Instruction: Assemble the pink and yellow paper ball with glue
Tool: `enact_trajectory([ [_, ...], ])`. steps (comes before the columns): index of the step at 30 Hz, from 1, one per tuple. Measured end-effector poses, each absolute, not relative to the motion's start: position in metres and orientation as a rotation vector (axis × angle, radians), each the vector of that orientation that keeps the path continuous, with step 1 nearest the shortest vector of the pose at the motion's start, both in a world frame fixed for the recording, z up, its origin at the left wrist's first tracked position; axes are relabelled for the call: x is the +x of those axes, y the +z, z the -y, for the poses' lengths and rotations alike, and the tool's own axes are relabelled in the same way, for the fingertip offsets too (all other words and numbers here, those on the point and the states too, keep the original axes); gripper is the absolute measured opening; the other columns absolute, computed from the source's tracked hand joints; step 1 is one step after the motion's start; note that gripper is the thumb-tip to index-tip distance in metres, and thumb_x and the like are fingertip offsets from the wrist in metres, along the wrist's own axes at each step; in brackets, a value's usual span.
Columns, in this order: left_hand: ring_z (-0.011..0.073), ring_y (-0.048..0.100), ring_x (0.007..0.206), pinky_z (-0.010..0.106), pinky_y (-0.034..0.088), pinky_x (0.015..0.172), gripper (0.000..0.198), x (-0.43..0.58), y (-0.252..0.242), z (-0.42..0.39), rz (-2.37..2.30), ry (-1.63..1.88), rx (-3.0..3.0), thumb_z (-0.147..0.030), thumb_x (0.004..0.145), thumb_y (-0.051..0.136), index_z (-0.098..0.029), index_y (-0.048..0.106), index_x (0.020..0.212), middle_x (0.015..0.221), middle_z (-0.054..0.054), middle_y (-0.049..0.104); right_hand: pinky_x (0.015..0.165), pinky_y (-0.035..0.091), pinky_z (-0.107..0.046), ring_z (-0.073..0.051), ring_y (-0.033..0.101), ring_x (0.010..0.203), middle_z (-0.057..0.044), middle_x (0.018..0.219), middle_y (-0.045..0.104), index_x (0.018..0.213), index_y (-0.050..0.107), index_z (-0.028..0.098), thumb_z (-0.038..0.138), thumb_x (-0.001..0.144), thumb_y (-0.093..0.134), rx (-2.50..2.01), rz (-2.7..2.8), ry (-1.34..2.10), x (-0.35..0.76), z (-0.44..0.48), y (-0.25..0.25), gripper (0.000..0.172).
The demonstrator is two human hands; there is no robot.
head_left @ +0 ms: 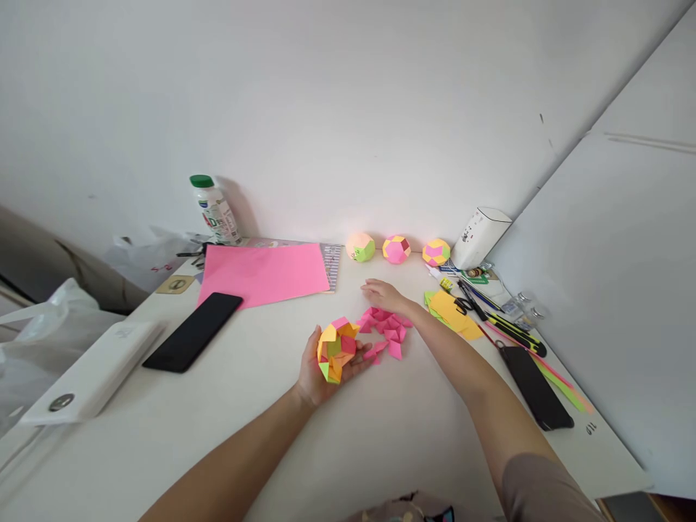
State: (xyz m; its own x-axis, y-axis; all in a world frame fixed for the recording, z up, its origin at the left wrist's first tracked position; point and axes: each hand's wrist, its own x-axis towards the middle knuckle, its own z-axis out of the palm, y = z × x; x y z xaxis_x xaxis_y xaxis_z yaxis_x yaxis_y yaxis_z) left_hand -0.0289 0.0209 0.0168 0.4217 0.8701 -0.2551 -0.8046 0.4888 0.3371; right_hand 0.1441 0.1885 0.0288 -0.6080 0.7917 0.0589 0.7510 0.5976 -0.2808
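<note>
From my remote seat I see my left hand cupped around a multicoloured folded-paper ball, which is roundish, with no clear long axis. Just right of it, by those fingertips, pink folded pieces lie loose on the white desk. My right hand, seemingly empty, fingers pointing left, is at their far edge; I cannot tell whether it touches them.

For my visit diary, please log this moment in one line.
left hand: holds multicoloured paper ball | right hand: near pink folded pieces | farther back: three paper balls
</note>
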Motion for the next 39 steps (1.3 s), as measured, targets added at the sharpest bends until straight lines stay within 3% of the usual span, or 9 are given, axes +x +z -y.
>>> enact_trajectory([
  [4,0.0339,0.06,0.104,0.051,0.04,0.102,0.058,-0.028,0.017,-0.019,-0.419,1.065,0.151,-0.059,0.083,0.043,-0.008,0.067,0.095,0.086,0.016,0.067,0.102,0.039,-0.038,-0.02,0.05,0.121,-0.007,0.125,0.06,0.11,0.066,0.021,0.033,0.094,0.039,-1.078,2.791,0.38,0.141,-0.168,0.028,0.033],
  [12,0.0303,0.06,0.098,0.045,0.042,0.098,0.061,-0.027,0.018,-0.019,-0.386,1.053,0.128,-0.062,0.084,0.039,-0.008,0.068,0.091,0.087,0.015,0.065,0.102,0.037,-0.043,-0.025,0.052,0.117,-0.012,0.12,0.061,0.115,0.063,0.016,0.041,0.089,0.048,-0.836,2.915,0.354,0.169,-0.108,0.042,0.039],
  [17,0.0258,0.061,0.082,0.04,0.048,0.084,0.061,-0.027,0.021,-0.018,-0.399,1.067,0.125,-0.061,0.084,0.038,-0.009,0.068,0.088,0.082,0.014,0.064,0.11,0.019,-0.059,-0.035,0.03,0.134,-0.014,0.136,0.05,0.123,0.057,0.017,0.051,0.087,0.046,-0.872,2.858,0.085,0.175,-0.076,0.042,0.05],
  [20,0.0213,0.059,0.07,0.036,0.049,0.072,0.06,-0.029,0.017,-0.017,-0.377,1.094,0.15,-0.061,0.084,0.037,-0.009,0.067,0.09,0.08,0.013,0.064,0.111,0.013,-0.061,-0.035,0.023,0.138,-0.012,0.143,0.044,0.12,0.058,0.019,0.043,0.089,0.046,-0.765,2.884,-0.03,0.168,-0.063,0.029,0.041],
  [29,0.0249,0.065,0.081,0.037,0.052,0.075,0.056,-0.031,0.016,-0.019,-0.531,1.091,0.168,-0.056,0.087,0.04,-0.009,0.066,0.103,0.098,0.017,0.069,0.109,0.023,-0.059,-0.031,0.043,0.128,-0.007,0.123,0.063,0.101,0.067,0.02,0.027,0.089,0.047,-0.76,2.691,-0.223,0.171,-0.067,-0.004,0.024],
  [39,0.0268,0.067,0.089,0.04,0.052,0.078,0.052,-0.031,0.017,-0.025,-0.541,1.065,0.198,-0.056,0.086,0.044,-0.014,0.063,0.112,0.112,0.015,0.067,0.102,0.038,-0.052,-0.027,0.051,0.114,-0.009,0.116,0.065,0.096,0.068,0.02,0.027,0.084,0.048,-0.875,2.544,-0.125,0.167,-0.071,-0.003,0.023],
])
